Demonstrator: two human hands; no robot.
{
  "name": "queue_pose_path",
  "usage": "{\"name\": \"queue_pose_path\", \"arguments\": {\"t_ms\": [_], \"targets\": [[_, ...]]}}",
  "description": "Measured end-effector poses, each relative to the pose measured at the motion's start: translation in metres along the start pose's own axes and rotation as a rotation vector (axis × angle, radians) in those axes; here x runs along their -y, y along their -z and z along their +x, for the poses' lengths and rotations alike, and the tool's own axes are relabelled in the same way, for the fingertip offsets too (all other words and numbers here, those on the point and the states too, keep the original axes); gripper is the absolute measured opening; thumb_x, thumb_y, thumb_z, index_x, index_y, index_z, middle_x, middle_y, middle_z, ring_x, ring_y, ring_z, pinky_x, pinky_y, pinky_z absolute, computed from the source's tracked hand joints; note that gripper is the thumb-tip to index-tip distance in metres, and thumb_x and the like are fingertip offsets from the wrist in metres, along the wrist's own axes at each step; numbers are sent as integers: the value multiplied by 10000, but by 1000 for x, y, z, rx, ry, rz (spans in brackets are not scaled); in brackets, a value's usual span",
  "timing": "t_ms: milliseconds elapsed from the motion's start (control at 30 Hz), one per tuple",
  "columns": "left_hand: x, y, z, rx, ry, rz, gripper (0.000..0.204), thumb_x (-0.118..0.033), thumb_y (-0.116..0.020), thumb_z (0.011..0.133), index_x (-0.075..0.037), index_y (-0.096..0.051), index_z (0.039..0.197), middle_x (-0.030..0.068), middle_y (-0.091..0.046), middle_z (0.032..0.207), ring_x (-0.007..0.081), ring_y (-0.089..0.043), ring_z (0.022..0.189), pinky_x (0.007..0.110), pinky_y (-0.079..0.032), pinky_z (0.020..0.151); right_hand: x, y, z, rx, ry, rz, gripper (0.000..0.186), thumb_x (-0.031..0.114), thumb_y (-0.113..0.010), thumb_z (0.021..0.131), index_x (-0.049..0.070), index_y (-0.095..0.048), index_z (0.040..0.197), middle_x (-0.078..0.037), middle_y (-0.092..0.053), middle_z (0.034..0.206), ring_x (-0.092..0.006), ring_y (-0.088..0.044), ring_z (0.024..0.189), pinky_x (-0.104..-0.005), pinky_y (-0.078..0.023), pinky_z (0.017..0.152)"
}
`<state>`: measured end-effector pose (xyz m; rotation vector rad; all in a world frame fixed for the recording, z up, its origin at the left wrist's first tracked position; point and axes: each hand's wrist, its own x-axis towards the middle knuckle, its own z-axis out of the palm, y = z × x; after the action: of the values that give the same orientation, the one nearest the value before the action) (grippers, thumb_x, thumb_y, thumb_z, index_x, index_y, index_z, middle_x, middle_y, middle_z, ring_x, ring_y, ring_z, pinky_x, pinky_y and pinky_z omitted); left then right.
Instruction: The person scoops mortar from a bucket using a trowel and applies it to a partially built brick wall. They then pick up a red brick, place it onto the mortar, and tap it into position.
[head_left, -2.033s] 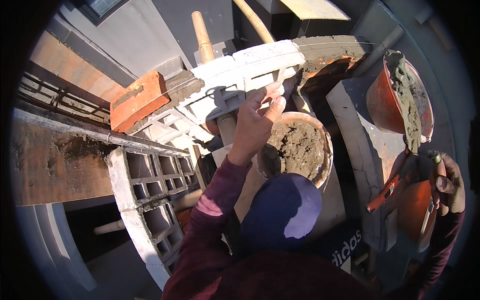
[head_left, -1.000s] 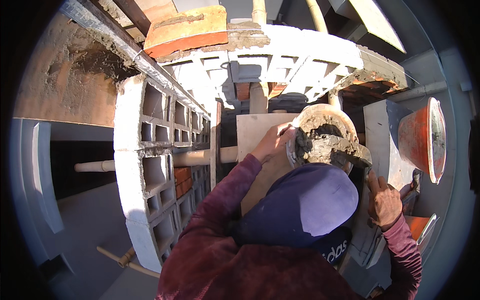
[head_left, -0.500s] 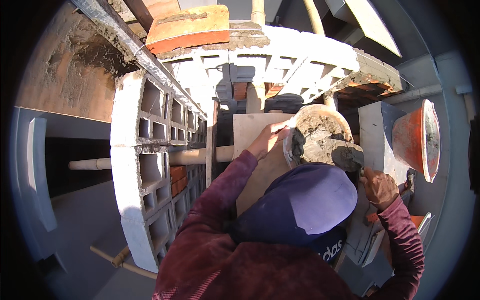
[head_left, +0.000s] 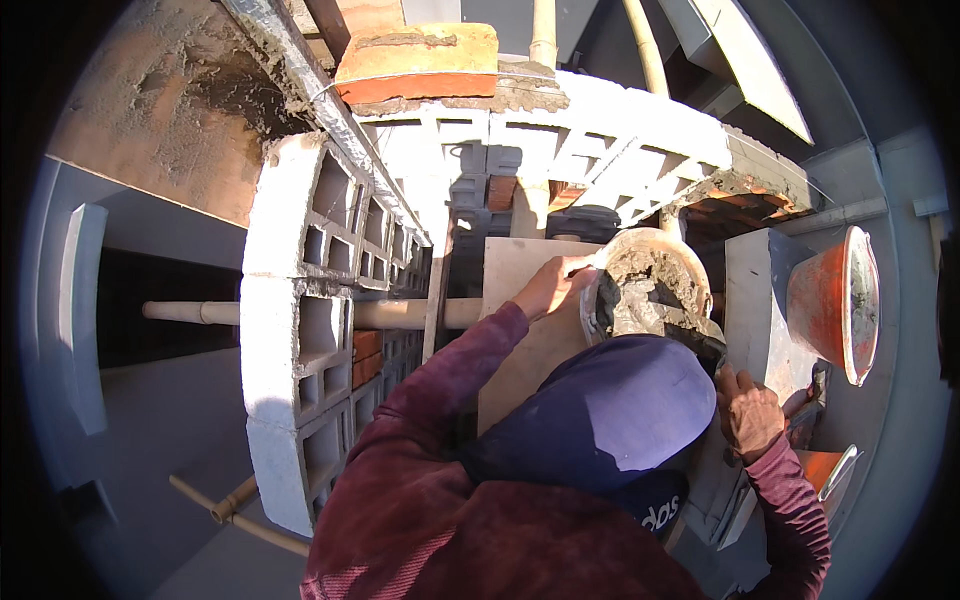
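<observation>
My left hand (head_left: 555, 287) grips the left rim of a round, pale bucket (head_left: 652, 238) that holds wet grey mortar (head_left: 640, 278). Closed around the handle of a trowel (head_left: 711, 350), my right hand (head_left: 750, 412) is at the bucket's near right side. The trowel's blade lies at the near right edge of the mortar, with part of it hidden behind a dark blue cap (head_left: 630, 395). Beneath and beside the bucket is a flat board (head_left: 515, 275).
A hollow-block wall (head_left: 270, 345) runs along the left and curves across the far side. An orange brick (head_left: 420, 72) sits on top with mortar. Bamboo poles (head_left: 420, 313) cross behind. An orange bucket (head_left: 822, 303) lies tilted at right; a mortar-smeared panel (head_left: 150, 140) is at upper left.
The trowel blade has drawn nearer and lower, showing less than before. My right hand has come nearer with it, while my left hand stays on the rim. The whole view has shifted slightly.
</observation>
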<state>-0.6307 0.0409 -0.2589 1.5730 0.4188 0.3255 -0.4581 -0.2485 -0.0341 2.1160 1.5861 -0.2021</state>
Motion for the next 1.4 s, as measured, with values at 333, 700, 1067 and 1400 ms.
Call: {"name": "queue_pose_path", "arguments": {"t_ms": [333,700,1067,1400], "targets": [[-229,180,26,-429,-803,1032,336,-141,-606,902,-77,-675,1225,163,-697,1171,323,-671,1066,400,-531,920,-15,6,0,66,-34,234,329,241,-694,863,77,-593,1130,-189,-670,878,-397,-677,783,-483,-535,690],[-282,298,97,70,1,1738,787,-262,-805,811,-126,-440,1495,194,-675,1216,323,-694,1038,415,-557,914,-16,-8,-4,39,-84,300,281,241,-671,879,104,-582,1107,-171,-671,878,-393,-684,780,-493,-531,714],[-278,289,98,157,24,1714,918,-381,-884,651,-151,-504,1454,159,-666,1239,352,-663,1082,445,-533,958,-17,-19,1,31,-81,259,280,247,-681,860,79,-571,1055,-160,-646,852,-363,-670,761,-474,-516,706],[-277,260,137,181,-7,1624,908,-462,-824,688,-87,-502,1449,221,-644,1281,376,-620,1198,451,-495,1042,-14,-27,-3,-111,-55,253,282,236,-717,823,80,-570,1006,-153,-626,752,-354,-646,706,-453,-501,695]]}}
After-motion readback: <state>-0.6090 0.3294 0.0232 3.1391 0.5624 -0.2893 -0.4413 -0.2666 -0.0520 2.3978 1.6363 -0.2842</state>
